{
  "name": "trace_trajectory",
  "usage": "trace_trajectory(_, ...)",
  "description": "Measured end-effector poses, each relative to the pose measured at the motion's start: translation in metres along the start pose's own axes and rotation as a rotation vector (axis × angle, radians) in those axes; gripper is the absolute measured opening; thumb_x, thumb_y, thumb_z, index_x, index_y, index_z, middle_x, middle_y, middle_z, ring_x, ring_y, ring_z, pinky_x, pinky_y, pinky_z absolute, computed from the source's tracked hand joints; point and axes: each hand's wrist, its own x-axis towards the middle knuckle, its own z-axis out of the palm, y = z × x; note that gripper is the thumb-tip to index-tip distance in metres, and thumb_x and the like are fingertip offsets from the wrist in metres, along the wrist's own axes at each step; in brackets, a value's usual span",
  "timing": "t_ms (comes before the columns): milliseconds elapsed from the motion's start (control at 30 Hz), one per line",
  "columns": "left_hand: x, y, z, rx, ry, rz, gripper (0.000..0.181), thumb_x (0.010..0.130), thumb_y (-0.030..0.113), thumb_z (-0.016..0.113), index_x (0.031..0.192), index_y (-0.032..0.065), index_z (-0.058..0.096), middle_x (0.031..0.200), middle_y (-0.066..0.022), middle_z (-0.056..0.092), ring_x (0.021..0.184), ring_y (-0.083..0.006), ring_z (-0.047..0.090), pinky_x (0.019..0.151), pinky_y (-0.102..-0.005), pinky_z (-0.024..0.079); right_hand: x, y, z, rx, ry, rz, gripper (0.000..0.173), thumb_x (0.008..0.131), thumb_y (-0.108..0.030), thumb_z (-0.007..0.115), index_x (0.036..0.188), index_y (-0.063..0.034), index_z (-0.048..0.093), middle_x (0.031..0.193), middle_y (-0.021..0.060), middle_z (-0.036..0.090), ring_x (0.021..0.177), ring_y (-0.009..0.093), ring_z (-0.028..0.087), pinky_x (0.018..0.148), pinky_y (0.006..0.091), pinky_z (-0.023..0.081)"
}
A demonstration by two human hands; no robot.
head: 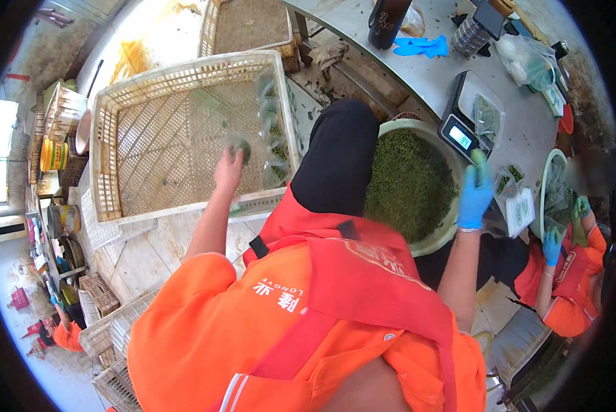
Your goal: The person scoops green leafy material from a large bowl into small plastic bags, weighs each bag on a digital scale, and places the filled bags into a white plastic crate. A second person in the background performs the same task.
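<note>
My bare left hand (227,169) is over a plastic crate (158,149), its fingers closed around a small clear bag of green berries (239,146), blurred by motion. Along the crate's right side stands a row of similar filled bags (274,149). My right hand (475,198), in a blue glove with green-stained fingertips, hovers by the front of a digital scale (454,123); its palm side is hidden. A flat clear bag with green contents (487,116) lies on the scale, whose display is lit. Below it, a pale tub (431,247) holds loose green berries resembling peppercorns (408,185).
The metal table (519,134) carries a dark bottle (387,23), a blue glove (421,46), small filled bags (509,180) and a stack of printed packets (519,211). A gloved co-worker (565,278) sits at right beside another tub (545,180). More crates (99,293) stand at left.
</note>
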Motion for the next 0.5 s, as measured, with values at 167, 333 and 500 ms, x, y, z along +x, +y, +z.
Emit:
trace_trajectory(167, 0.005, 0.007, 0.056, 0.296, -0.369, 0.12, 0.076, 0.081, 0.052, 0.06, 0.135, 0.0042, 0.037, 0.114, -0.0255, 0.059, 0.107, -0.0388, 0.058, 0.092, -0.0427, 0.044, -0.069, 0.017, 0.046, -0.183, -0.396, 0.138, 0.04, 0.085, -0.011, 0.06, 0.124, -0.003, 0.056, 0.122, 0.0172, 0.058, 0.112, 0.029, 0.057, 0.098, 0.0351, 0.042)
trace_trajectory(333, 0.004, -0.003, 0.041, 0.004, -0.329, 0.17, 0.096, 0.07, 0.055, 0.071, 0.143, 0.0077, 0.028, 0.125, -0.025, 0.053, 0.114, -0.0325, 0.056, 0.096, -0.0398, 0.042, -0.105, 0.042, 0.06, -0.677, -0.727, 0.349, 0.047, 0.079, -0.033, 0.066, 0.115, -0.0028, 0.058, 0.108, 0.0207, 0.063, 0.097, 0.036, 0.061, 0.084, 0.0436, 0.049)
trace_trajectory(500, -0.006, 0.062, 0.007, -0.237, -0.026, 0.239, 0.053, 0.08, 0.03, 0.069, 0.125, 0.0067, 0.052, 0.105, -0.0147, 0.066, 0.1, -0.0254, 0.063, 0.085, -0.0359, 0.048, -0.133, 0.056, 0.072, -0.646, -0.768, 0.278, 0.046, 0.075, -0.029, 0.07, 0.113, -0.0061, 0.058, 0.109, 0.0192, 0.06, 0.1, 0.036, 0.059, 0.08, 0.0444, 0.049)
